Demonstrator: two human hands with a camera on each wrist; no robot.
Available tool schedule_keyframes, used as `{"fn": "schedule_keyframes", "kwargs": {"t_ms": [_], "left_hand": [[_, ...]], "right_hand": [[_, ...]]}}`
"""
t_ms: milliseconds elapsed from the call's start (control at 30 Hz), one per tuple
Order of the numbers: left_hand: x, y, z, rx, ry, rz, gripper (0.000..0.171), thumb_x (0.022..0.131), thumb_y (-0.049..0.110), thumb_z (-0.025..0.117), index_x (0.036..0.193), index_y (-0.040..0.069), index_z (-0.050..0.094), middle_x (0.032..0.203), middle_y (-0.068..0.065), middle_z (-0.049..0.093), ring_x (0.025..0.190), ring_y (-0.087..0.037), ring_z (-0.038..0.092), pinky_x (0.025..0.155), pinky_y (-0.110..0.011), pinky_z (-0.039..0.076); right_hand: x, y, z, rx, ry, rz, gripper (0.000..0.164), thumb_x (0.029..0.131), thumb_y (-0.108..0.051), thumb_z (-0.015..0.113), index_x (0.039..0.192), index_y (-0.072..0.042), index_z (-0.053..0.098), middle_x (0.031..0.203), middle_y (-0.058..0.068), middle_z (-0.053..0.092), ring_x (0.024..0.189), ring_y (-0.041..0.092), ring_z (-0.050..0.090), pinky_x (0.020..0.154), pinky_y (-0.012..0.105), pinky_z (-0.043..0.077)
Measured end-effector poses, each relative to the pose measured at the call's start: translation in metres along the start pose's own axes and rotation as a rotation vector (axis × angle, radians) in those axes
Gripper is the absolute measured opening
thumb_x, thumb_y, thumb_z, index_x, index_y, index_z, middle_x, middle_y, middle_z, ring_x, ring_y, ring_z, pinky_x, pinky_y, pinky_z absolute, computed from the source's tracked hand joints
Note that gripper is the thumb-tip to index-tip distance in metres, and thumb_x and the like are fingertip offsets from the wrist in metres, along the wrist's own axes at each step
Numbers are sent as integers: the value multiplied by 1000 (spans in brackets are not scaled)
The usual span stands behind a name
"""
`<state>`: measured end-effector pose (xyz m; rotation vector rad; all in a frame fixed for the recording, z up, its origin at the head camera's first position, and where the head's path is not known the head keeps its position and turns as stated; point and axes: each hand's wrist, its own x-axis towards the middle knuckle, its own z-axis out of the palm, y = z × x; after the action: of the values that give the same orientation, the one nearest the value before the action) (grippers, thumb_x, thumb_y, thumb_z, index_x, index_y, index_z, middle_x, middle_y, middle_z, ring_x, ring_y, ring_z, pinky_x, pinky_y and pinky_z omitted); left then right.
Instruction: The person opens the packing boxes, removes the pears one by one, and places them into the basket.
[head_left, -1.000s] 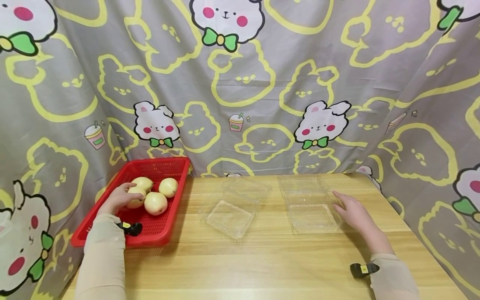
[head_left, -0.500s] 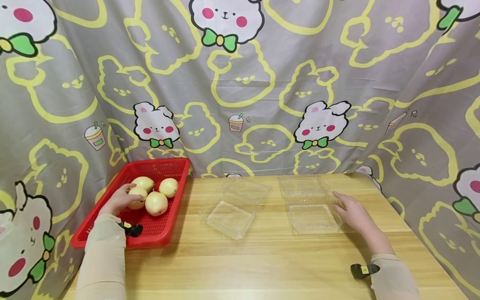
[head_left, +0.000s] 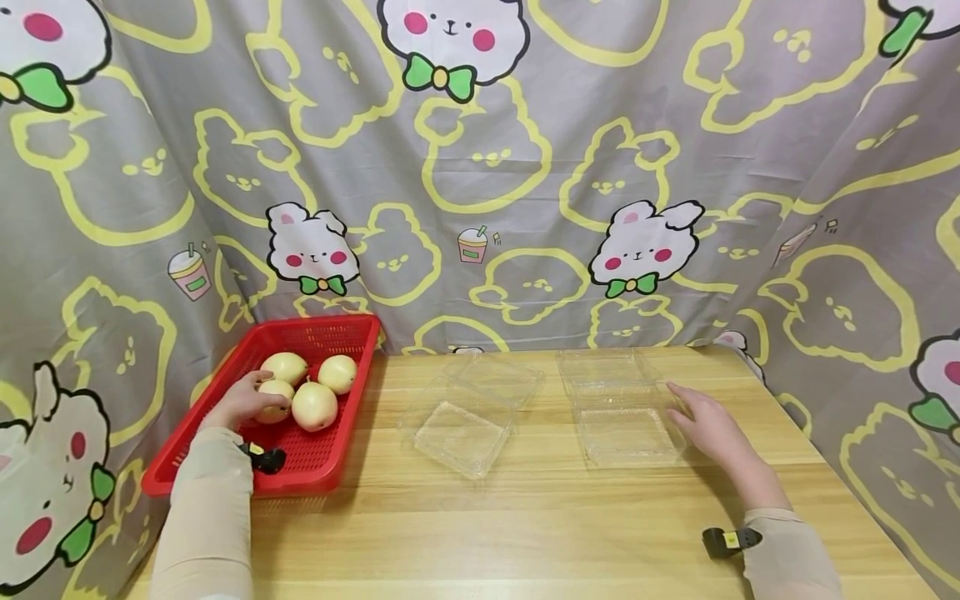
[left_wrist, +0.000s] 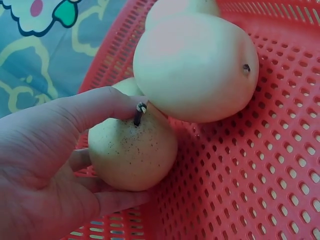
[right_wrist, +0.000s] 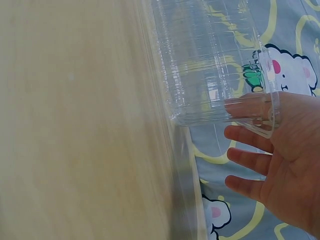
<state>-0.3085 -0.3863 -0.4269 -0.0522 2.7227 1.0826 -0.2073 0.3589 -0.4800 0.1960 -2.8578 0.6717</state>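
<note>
My left hand [head_left: 243,400] reaches into a red perforated plastic basket [head_left: 330,475] and grips a pale yellow pear [left_wrist: 132,150]. In the left wrist view the thumb lies beside its dark stem, with fingers round the far side and below. This pear has dark specks near the stem. Other pears [head_left: 315,407] lie against it or close by in the basket. On the right, my right hand [head_left: 712,425] is at the side of an opened clear plastic clamshell box [head_left: 630,433]. Its fingers are spread and fairly straight; one digit shows through the clear plastic in the right wrist view.
Another opened clear clamshell box [head_left: 461,437] lies at an angle between the basket and the right-hand box. All stand on a wooden table [head_left: 480,533]. A grey patterned curtain [head_left: 510,175] closes off the back and both sides.
The pears in the basket have shifted very slightly to the right, and my left hand has moved a little with its pear. My right hand and both boxes stay as they were.
</note>
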Motion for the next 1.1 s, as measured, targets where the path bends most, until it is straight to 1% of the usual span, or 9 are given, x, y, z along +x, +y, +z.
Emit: {"fn": "schedule_keyframes", "kwargs": {"t_ms": [267, 367, 433, 467, 600, 667, 733, 833, 1100], "left_hand": [[0, -1, -2, 0, -23, -10, 94, 86, 32, 72, 148, -9, 14, 141, -36, 30, 115, -42, 46, 85, -35, 50], [1, -1, -2, -5, -27, -16, 96, 86, 33, 72, 149, -10, 13, 141, -36, 30, 115, -41, 46, 87, -38, 51], [1, -2, -2, -12, -26, -15, 97, 86, 34, 72, 149, -10, 13, 142, -37, 29, 116, -41, 45, 92, -44, 50], [2, -2, -2, -16, -26, -14, 97, 86, 34, 71, 149, -10, 13, 143, -37, 28, 116, -41, 45, 93, -44, 50], [3, -3, -1, -26, -11, 6, 94, 88, 33, 70, 148, -12, 14, 143, -39, 27, 120, -45, 41, 101, -53, 43], [4, -4, -1, -29, 0, 17, 92, 89, 33, 69, 148, -12, 15, 143, -40, 26, 122, -47, 38, 103, -56, 40], [5, -5, -1, -25, 15, 27, 92, 89, 34, 69, 148, -12, 16, 143, -42, 26, 125, -50, 35, 107, -61, 35], [7, -5, -1, -30, 26, 27, 93, 88, 36, 69, 149, -11, 16, 145, -42, 24, 128, -51, 32, 109, -63, 32], [4, -1, -3, -40, 32, 23, 89, 91, 36, 66, 149, -10, 17, 146, -42, 22, 130, -53, 31, 109, -64, 32]], "right_hand": [[0, 0, 0, 8, 1, 1, 53, 94, -12, 57, 142, 5, 42, 138, 35, 47, 125, 55, 43, 106, 65, 33], [1, 0, 1, 7, 1, 2, 53, 94, -12, 57, 142, 5, 43, 138, 35, 47, 125, 55, 43, 105, 65, 33], [1, 0, 1, 4, 3, 0, 52, 94, -12, 57, 142, 5, 43, 138, 35, 47, 125, 55, 43, 105, 65, 33], [1, 0, 1, 2, 4, -1, 52, 94, -12, 57, 141, 5, 43, 138, 35, 47, 125, 55, 43, 105, 65, 33], [0, 0, 1, -5, 11, -10, 52, 94, -12, 57, 141, 6, 43, 137, 35, 48, 124, 55, 44, 105, 65, 34], [-1, 0, 1, -6, 12, -12, 52, 94, -12, 58, 141, 6, 44, 137, 35, 48, 124, 55, 44, 105, 65, 34], [-1, -1, 1, -5, 10, -10, 52, 94, -12, 58, 141, 6, 44, 137, 35, 48, 124, 55, 44, 105, 65, 34], [-1, -2, 0, -3, 3, -3, 52, 95, -12, 57, 141, 6, 43, 137, 35, 47, 124, 55, 44, 105, 65, 34], [-2, -3, -1, -1, 11, -8, 52, 94, -12, 58, 141, 6, 44, 137, 35, 48, 124, 55, 45, 105, 64, 34]]}}
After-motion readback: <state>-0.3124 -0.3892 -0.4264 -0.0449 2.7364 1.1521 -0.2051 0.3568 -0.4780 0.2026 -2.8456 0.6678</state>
